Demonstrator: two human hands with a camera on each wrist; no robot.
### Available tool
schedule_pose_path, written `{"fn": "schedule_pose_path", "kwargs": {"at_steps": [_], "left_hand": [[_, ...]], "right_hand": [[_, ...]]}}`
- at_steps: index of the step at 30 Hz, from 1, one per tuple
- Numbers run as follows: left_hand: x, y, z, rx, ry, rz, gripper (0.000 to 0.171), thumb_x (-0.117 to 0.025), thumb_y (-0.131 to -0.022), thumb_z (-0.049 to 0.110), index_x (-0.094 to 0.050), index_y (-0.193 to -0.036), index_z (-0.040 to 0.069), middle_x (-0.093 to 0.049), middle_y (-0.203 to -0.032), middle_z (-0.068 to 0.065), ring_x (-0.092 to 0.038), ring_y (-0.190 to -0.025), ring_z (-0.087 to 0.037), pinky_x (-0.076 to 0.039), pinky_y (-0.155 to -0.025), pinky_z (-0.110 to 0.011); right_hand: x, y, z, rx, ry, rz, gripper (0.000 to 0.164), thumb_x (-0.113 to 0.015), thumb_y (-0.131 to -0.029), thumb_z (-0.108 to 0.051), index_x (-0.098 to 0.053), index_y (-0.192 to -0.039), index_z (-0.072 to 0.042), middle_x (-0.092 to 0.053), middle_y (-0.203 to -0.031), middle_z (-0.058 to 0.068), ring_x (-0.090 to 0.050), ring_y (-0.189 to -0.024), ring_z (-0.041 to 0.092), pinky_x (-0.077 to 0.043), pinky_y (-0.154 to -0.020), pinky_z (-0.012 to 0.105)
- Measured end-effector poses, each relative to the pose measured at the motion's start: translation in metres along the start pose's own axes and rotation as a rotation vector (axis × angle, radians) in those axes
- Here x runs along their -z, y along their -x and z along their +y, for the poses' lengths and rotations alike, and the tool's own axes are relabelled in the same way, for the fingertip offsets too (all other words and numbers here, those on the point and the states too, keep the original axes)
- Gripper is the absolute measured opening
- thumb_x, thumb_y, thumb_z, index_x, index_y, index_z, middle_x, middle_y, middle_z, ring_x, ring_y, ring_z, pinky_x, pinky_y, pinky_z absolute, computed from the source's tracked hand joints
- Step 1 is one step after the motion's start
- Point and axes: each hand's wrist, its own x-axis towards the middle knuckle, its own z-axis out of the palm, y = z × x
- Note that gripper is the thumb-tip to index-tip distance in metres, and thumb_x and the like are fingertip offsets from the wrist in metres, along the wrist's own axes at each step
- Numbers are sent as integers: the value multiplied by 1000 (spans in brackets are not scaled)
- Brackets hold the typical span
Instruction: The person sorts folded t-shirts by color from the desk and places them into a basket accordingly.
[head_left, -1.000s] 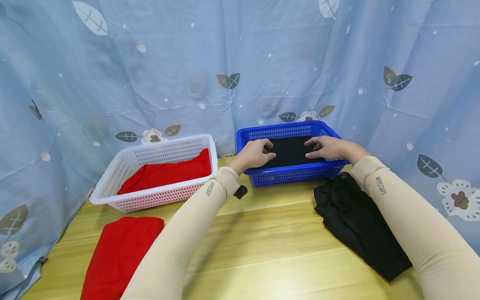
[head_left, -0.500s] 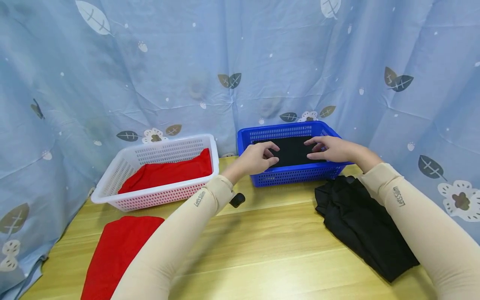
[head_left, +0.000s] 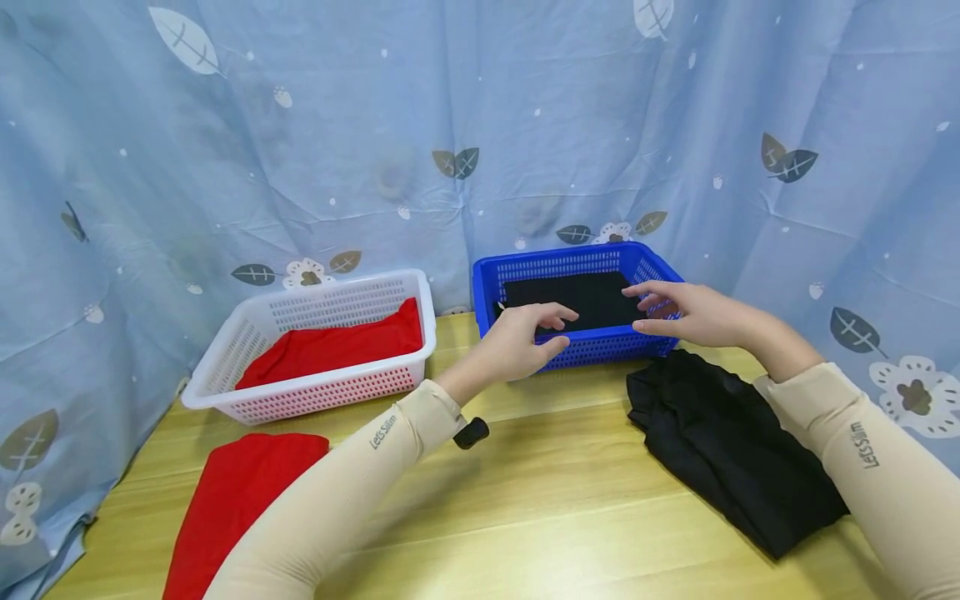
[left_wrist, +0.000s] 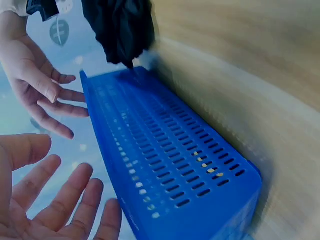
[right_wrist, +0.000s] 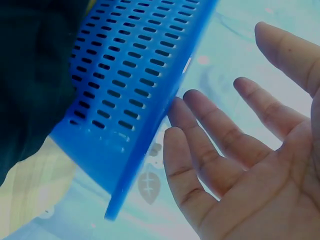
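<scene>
Blue basket (head_left: pixel 607 348): standing on the table (head_left: pixel 540 508) as landmark, its open top facing up.
Black cloth (head_left: pixel 577 293): lying flat inside the blue basket.
Left hand (head_left: pixel 523 340): hovering at the blue basket's front rim, left of its middle, fingers spread and gently bending.
Right hand (head_left: pixel 697 313): hovering at the blue basket's right end, fingers spreading apart; whether its fingertips are touching the rim, one cannot tell.
Black garment (head_left: pixel 727 454): lying crumpled in front of the blue basket, to its right.
White basket (head_left: pixel 322 395): standing left of the blue basket, holding a red cloth (head_left: pixel 337 343).
Red garment (head_left: pixel 240 500): lying well to the blue basket's front left.
Curtain (head_left: pixel 375 125): hanging behind the blue basket.
</scene>
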Motion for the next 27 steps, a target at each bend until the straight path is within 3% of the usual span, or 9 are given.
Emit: {"fn": "schedule_pose_path", "kwargs": {"at_steps": [4, 9, 13, 18, 21, 27], "left_hand": [[-4, 7, 7, -48, 8, -2, 40, -69, -106, 19, -65, -146, 16, -71, -141, -7, -66, -131, -24, -55, -112, -44], [-11, 13, 10, -70, 47, -56, 44, -70, -106, 18, -62, -149, 14, -70, -143, -11, -69, -129, -28, -56, -110, -46], [-17, 15, 9, -57, 72, -119, 47, -70, -106, 19, -59, -152, 16, -69, -143, -12, -71, -127, -30, -56, -111, -47], [-25, 15, 10, -24, 60, -187, 49, -69, -107, 21, -57, -155, 23, -67, -146, -9, -72, -125, -25, -56, -111, -40], [-32, 14, 11, -12, 75, -223, 51, -69, -107, 22, -55, -156, 24, -66, -148, -11, -72, -126, -23, -57, -109, -36], [-46, 6, 12, -2, 76, -285, 54, -68, -107, 27, -50, -159, 30, -63, -151, -12, -71, -128, -24, -57, -106, -31]], "right_hand": [[-2, 19, 0, 16, 9, 31, 65, -65, -108, -36, -43, -162, -9, -61, -149, 27, -62, -134, 48, -54, -105, 66], [-3, 44, -1, 20, -3, 59, 64, -66, -108, -34, -42, -164, -13, -58, -154, 22, -60, -136, 45, -54, -105, 66], [-5, 63, -1, 15, 10, 71, 66, -68, -107, -35, -41, -165, -19, -61, -151, 20, -65, -132, 42, -60, -97, 58], [-10, 84, 1, 4, 40, 75, 67, -68, -107, -34, -39, -166, -19, -64, -148, 18, -69, -126, 38, -62, -89, 47], [-14, 98, 5, 1, 59, 77, 65, -69, -106, -34, -42, -164, -19, -63, -149, 19, -71, -122, 36, -61, -85, 46], [-20, 126, 14, -108, 70, 9, 69, -68, -106, -39, -39, -164, -18, -72, -126, 8, -76, -104, 24, -60, -75, 40]]}}
